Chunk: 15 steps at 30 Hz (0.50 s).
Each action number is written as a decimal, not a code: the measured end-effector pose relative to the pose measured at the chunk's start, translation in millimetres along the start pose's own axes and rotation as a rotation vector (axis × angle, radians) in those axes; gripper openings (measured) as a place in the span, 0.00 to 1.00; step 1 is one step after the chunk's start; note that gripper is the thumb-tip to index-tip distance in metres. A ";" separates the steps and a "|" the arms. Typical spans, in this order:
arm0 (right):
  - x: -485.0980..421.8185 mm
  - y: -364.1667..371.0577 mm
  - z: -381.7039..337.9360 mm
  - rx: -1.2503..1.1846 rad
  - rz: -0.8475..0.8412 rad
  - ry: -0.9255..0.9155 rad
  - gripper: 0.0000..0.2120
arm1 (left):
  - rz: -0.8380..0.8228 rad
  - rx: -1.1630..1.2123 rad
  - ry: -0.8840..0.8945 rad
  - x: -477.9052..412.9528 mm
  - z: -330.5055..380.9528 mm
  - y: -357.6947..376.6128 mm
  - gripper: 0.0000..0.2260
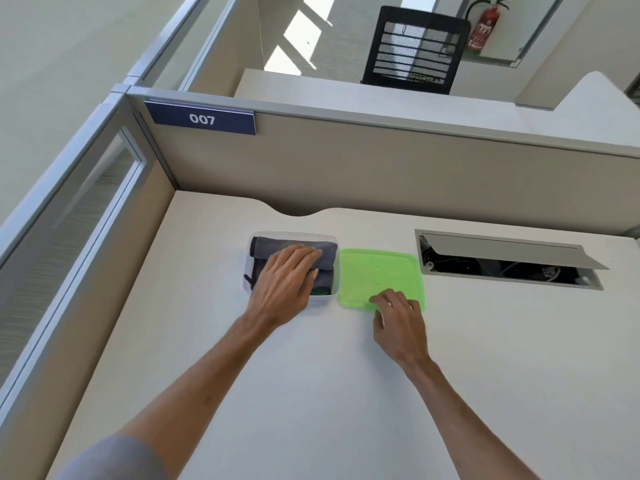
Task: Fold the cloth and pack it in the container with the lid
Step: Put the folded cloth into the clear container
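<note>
A folded grey cloth (325, 252) lies inside a clear square container (246, 268) on the white desk. My left hand (285, 282) rests flat on top of the cloth, fingers spread, pressing it down and covering much of it. Just right of the container lies a flat green lid (377, 271). My right hand (398, 318) sits at the lid's near edge, its fingertips touching the green plastic; whether it grips the edge is not visible.
An open cable hatch (509, 261) with a raised flap is set into the desk at the right. Beige partition walls (381, 168) close off the back and left. A black mesh chair (415, 50) stands beyond the partition.
</note>
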State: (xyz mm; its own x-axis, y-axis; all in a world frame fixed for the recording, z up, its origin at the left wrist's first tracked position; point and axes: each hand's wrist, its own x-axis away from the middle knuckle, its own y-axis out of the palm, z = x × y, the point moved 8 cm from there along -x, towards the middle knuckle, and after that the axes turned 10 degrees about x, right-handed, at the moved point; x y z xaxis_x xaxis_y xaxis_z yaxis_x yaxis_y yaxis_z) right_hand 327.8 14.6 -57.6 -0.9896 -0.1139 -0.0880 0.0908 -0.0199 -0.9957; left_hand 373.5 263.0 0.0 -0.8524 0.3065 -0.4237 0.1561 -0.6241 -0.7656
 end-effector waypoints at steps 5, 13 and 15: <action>5.6 4.1 0.1 0.064 -0.038 -0.052 0.10 | -0.054 0.024 0.118 17.8 35.1 28.5 0.18; 11.1 2.7 -0.9 0.087 -0.066 -0.076 0.10 | -0.106 0.019 0.126 32.5 56.2 38.5 0.22; 16.4 2.2 -2.7 0.094 -0.044 -0.101 0.09 | -0.118 0.011 0.125 35.9 61.6 40.4 0.21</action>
State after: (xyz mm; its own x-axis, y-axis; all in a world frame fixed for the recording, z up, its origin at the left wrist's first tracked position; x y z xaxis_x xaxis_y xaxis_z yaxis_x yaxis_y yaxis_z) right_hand 311.4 15.4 -61.2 -0.9771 -0.2097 -0.0361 0.0622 -0.1191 -0.9909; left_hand 318.4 204.5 -16.3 -0.7958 0.4644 -0.3886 0.0525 -0.5864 -0.8083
